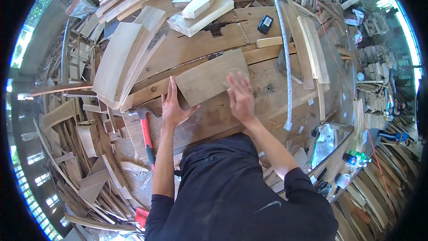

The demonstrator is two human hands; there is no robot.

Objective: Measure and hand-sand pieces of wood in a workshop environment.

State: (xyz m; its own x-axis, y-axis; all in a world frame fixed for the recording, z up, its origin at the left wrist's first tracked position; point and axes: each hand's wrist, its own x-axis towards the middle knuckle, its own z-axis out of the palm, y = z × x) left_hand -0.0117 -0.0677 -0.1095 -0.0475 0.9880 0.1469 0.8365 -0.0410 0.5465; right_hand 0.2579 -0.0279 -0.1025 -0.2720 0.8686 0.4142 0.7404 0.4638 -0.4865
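A short, flat wooden board (pixel 209 76) lies at a slant on the workbench (pixel 196 122) in front of me. My left hand (pixel 174 110) braces its left corner, with the fingers along the left end and the thumb at the near edge. On the board's right end my right hand (pixel 241 99) presses down, its fingers smeared by motion. Beneath those fingertips shows a thin, rounded tan pad (pixel 239 70), mostly covered; its kind is hard to make out.
A red-handled hammer (pixel 146 131) lies left of my left forearm. Long planks (pixel 118 58) stack at the left, pale blocks (pixel 203 15) at the back. A black device (pixel 265 24), a long measuring strip (pixel 286 58) and more strips (pixel 313 49) lie to the right.
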